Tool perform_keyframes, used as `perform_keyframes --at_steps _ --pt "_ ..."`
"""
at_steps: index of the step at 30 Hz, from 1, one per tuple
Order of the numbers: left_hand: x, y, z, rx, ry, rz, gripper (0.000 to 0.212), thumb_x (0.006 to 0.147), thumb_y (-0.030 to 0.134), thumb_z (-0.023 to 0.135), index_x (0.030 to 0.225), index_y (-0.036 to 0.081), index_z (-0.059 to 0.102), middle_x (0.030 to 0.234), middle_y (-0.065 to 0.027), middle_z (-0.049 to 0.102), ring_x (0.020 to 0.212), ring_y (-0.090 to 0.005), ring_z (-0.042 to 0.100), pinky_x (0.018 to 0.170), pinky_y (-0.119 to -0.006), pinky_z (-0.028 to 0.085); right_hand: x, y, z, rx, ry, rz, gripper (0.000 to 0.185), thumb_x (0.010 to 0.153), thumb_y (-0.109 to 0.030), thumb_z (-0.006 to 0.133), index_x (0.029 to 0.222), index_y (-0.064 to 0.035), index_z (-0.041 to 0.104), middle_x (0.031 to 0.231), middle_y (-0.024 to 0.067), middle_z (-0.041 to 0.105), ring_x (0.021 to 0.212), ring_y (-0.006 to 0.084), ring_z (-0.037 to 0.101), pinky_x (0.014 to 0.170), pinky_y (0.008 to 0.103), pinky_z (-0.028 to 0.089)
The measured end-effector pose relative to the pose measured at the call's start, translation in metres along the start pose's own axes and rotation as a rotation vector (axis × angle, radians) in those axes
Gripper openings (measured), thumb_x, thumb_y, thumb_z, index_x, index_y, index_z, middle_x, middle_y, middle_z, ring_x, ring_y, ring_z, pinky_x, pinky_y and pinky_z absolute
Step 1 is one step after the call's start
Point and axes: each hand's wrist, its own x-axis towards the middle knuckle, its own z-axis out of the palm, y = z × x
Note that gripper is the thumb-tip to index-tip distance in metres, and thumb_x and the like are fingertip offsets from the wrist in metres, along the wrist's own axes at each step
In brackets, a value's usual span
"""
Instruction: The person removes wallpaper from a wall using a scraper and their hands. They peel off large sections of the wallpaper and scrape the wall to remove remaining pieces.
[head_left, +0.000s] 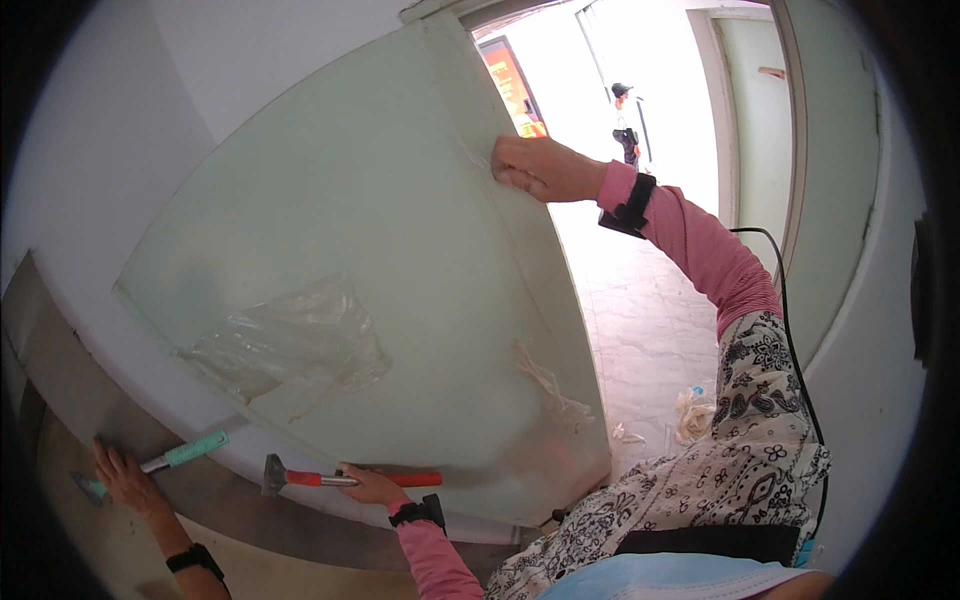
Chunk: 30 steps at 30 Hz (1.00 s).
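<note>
A pale green door panel stands at a slant before me, with a loose sheet of clear plastic film clinging low on its left part. My right hand is high at the door's edge, its fingers closed on a thin piece of clear film. My left hand grips a scraper with a red handle and metal shaft by the door's lower edge; its wide head points left. A crumpled strip of film hangs near the door's right edge.
At lower left, another person's hand is at a green-handled scraper. Through the doorway, a person in a cap stands far off. Crumpled film lies on the tiled floor. A black cable runs beside my right arm.
</note>
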Motion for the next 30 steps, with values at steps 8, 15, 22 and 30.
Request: perform_keyframes --at_steps 8,15,22,30 --pt "0.003 0.003 0.003 0.004 0.005 -0.057 0.038 0.097 0.031 0.056 0.110 -0.004 0.049 0.088 -0.0127 0.055 0.066 -0.0202 0.049 0.052 -0.032 0.041 -0.002 -0.013 -0.004 -0.014 -0.151 -0.088 0.003 0.090 -0.004 0.054 0.090 -0.0022 0.051 0.086 0.0110 0.051 0.072 0.0274 0.056 0.064 0.0367 0.046" --pt "0.015 0.009 -0.005 0.045 0.027 -0.121 0.038 0.097 0.032 0.055 0.109 -0.003 0.049 0.087 -0.0108 0.054 0.064 -0.0179 0.048 0.049 -0.031 0.040 -0.051 -0.038 0.035 0.012 -0.269 0.009 0.007 0.090 -0.006 0.055 0.089 -0.0035 0.049 0.087 0.0113 0.048 0.074 0.0306 0.054 0.064 0.0399 0.047" --pt "-0.003 0.047 0.008 0.088 0.001 -0.203 0.037 0.097 0.033 0.055 0.109 -0.002 0.048 0.085 -0.0088 0.054 0.061 -0.0155 0.047 0.047 -0.029 0.039 -0.137 -0.064 0.082 0.120 -0.243 0.088 0.012 0.085 -0.004 0.060 0.091 -0.0029 0.049 0.090 0.0115 0.049 0.076 0.0307 0.056 0.065 0.0379 0.050" --pt "-0.003 0.020 0.008 0.049 -0.030 -0.192 0.037 0.097 0.033 0.056 0.108 -0.001 0.048 0.084 -0.0076 0.054 0.060 -0.0138 0.047 0.045 -0.028 0.039 -0.232 -0.097 0.134 0.221 -0.303 0.264 0.014 0.081 -0.002 0.060 0.090 -0.0038 0.049 0.088 0.0122 0.049 0.071 0.0336 0.057 0.059 0.0408 0.049"
